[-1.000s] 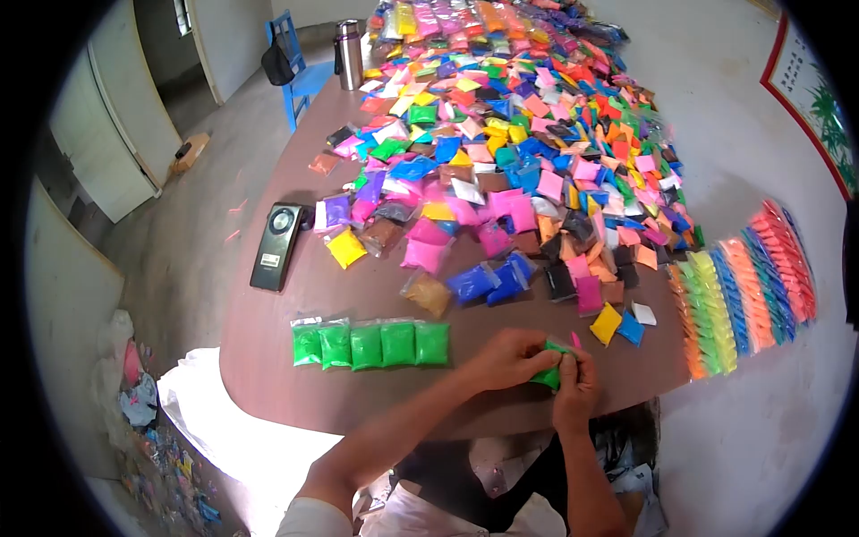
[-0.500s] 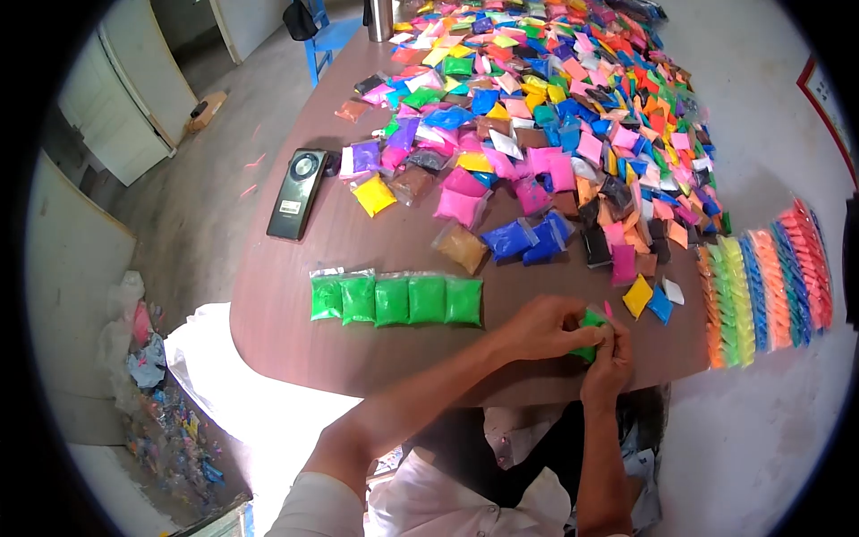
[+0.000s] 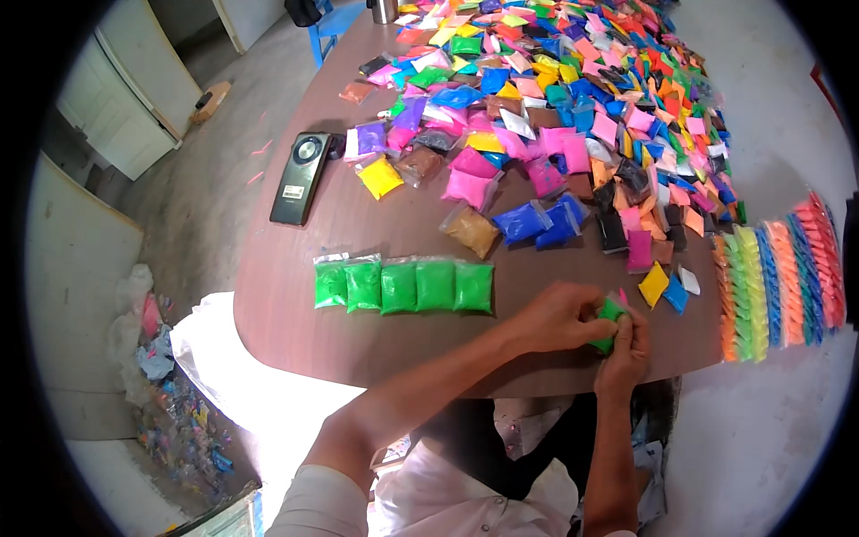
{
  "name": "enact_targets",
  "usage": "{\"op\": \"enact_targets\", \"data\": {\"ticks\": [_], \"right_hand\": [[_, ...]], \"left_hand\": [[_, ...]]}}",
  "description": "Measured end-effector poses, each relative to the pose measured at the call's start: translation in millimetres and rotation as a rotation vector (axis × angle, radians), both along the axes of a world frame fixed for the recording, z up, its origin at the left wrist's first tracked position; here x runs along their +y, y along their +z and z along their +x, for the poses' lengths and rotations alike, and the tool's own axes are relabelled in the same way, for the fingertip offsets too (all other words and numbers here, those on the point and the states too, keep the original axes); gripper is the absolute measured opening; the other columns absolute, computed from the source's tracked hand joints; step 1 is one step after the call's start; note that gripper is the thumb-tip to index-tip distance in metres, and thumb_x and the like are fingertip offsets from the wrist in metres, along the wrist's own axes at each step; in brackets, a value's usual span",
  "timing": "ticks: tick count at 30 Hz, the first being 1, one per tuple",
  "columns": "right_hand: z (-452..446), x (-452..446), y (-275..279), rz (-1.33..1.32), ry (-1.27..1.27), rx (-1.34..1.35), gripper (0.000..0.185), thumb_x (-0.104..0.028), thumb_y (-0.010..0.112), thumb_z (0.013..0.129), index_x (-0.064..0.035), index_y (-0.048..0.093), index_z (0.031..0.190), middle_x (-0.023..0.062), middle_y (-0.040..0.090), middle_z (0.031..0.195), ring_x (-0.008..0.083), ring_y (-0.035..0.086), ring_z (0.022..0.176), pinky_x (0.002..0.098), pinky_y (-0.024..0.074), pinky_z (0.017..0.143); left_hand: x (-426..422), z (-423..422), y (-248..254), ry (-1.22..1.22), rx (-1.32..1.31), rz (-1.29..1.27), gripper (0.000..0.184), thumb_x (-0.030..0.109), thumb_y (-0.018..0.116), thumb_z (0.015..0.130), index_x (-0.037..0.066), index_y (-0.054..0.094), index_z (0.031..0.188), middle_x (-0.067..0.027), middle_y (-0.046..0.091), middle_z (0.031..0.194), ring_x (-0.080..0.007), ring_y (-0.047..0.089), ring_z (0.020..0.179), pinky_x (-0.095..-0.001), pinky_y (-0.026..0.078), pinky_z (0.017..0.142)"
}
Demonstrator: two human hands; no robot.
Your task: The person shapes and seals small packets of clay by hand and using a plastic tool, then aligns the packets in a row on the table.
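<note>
Near the front edge of the table, a small green packet (image 3: 611, 312) is pinched between both hands. My left hand (image 3: 565, 318) reaches across from the left, its thumb and fingers closed on the packet's left side. My right hand (image 3: 624, 354) is closed on the right side, its fingers curled and partly covering the packet. A small pink bit shows just above the fingertips; I cannot tell what it is. To the left, several clear bags of green material form a row (image 3: 417, 286), side by side and flat on the table.
A big pile of multicoloured packets (image 3: 537, 107) covers the table's far side. Nearer lie blue bags (image 3: 522, 223), a tan bag (image 3: 470, 230) and a yellow packet (image 3: 654, 285). Strips of coloured packets (image 3: 777, 282) are at the right. A phone (image 3: 301, 179) rests at the left.
The view has shifted slightly, so the table's contents sit a little differently in the picture. Both hands still grip the green packet, which is turned somewhat between the fingers.
</note>
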State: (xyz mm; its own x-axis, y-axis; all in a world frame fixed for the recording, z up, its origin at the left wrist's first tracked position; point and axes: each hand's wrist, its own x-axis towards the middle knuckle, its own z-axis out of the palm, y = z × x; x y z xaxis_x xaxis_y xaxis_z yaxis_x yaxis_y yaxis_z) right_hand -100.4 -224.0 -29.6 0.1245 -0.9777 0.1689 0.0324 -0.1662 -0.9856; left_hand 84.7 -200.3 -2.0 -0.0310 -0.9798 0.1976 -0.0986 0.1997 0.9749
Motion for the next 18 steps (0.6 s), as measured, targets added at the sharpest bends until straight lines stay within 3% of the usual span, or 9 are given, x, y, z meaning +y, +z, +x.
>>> {"op": "enact_targets", "data": {"ticks": [4,11,13,18], "right_hand": [[4.5,1.6,6.0,0.007,-0.057,-0.042,0.019,-0.018,0.060,0.106,-0.0018,0.067,0.113,0.0016,0.065,0.103,0.0079,0.058,0.094,0.0252,0.0478,0.086],[-0.1,-2.5,3.5,-0.043,0.004,-0.029,0.019,-0.016,0.058,0.106,-0.0012,0.066,0.115,0.0014,0.064,0.104,0.0079,0.057,0.094,0.0243,0.0471,0.084],[-10.8,-6.2,-5.6,-0.014,0.106,-0.030,0.023,-0.015,0.051,0.109,-0.0020,0.063,0.125,0.0057,0.067,0.121,0.0107,0.064,0.103,0.0263,0.0524,0.090],[-7.4,-6.1,-7.2,-0.023,0.081,-0.072,0.022,-0.014,0.053,0.109,-0.0024,0.063,0.125,0.0047,0.067,0.117,0.0103,0.065,0.102,0.0263,0.0534,0.089]], "left_hand": [[-0.9,-6.1,-6.2,-0.012,0.021,-0.062,0.030,0.023,0.079,0.084,-0.002,0.065,0.089,-0.0096,0.061,0.069,-0.0150,0.056,0.062,-0.0349,0.044,0.056],[-1.1,1.1,-2.4,-0.046,0.067,-0.001,0.026,0.019,0.078,0.084,-0.002,0.065,0.091,-0.0088,0.060,0.069,-0.0148,0.052,0.060,-0.0363,0.043,0.055],[-1.2,2.2,-2.6,-0.044,0.056,-0.005,0.026,0.019,0.078,0.084,-0.002,0.065,0.091,-0.0088,0.060,0.069,-0.0143,0.053,0.061,-0.0356,0.044,0.056],[-1.8,1.6,-4.1,-0.052,-0.024,-0.008,0.028,0.020,0.080,0.083,-0.002,0.065,0.091,-0.0095,0.061,0.070,-0.0145,0.057,0.063,-0.0343,0.047,0.058]]}}
